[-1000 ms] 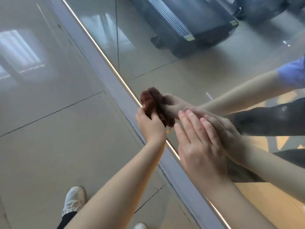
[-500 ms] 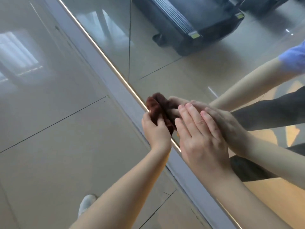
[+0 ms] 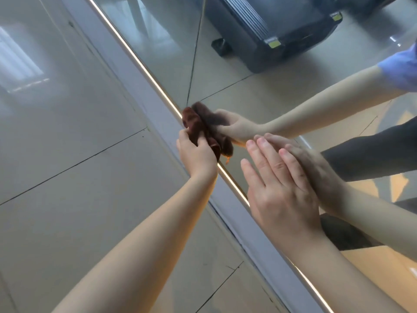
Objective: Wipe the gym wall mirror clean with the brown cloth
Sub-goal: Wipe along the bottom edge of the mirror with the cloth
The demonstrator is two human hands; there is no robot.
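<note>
Glossy glass mirror (image 3: pixel 282 91), soft napped cloth (image 3: pixel 194 127), polished floor tiles (image 3: pixel 67 154)

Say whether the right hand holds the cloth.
No, the left hand grips the brown cloth; the right hand lies flat on the mirror.

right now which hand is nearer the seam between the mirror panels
Left. The left hand grips the brown cloth, which sits at the lower end of the seam. The right hand lies flat on the mirror, farther to the seam's right.
</note>
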